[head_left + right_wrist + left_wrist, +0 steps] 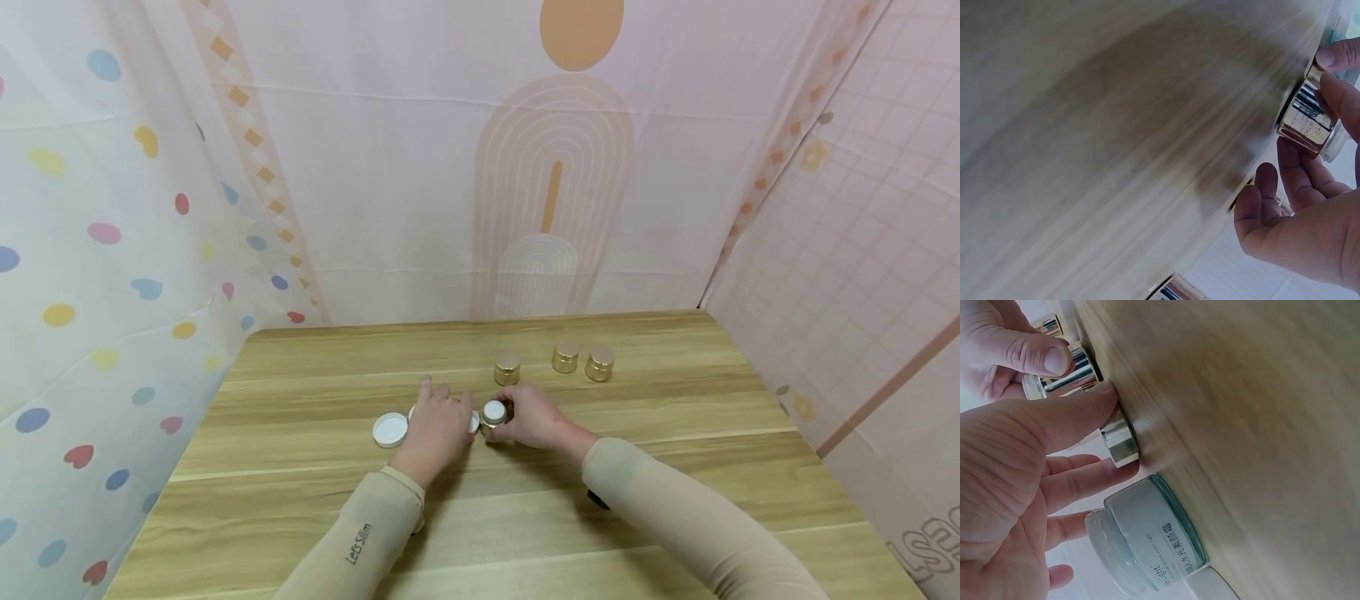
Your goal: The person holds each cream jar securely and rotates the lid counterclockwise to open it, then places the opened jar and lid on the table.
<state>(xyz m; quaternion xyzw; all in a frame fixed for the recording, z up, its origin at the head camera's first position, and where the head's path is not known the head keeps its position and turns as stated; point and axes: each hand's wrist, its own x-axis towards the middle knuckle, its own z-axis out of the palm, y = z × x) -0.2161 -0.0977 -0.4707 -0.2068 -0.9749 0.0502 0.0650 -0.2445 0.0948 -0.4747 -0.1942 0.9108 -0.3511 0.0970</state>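
On the table my right hand (536, 418) grips a small gold cosmetic jar (494, 414) by its sides. Its lid is off and a white round top faces up; printed lettering shows on the gold jar (1309, 119) in the right wrist view. Just left of it, my left hand (437, 427) pinches a gold lid (1121, 439) between thumb and fingers, low at the tabletop. The lid's white inside (474, 421) peeks out past the fingers. Beneath the left palm stands a pale frosted glass jar (1147, 534) with printed text, mostly hidden in the head view.
A white lid (390, 429) lies inside up left of the left hand. Behind the hands stand three closed gold jars: one gold jar (507, 368) near the middle, and another pair (566, 357) further right. Patterned curtains (390, 192) border the wooden table (300, 500).
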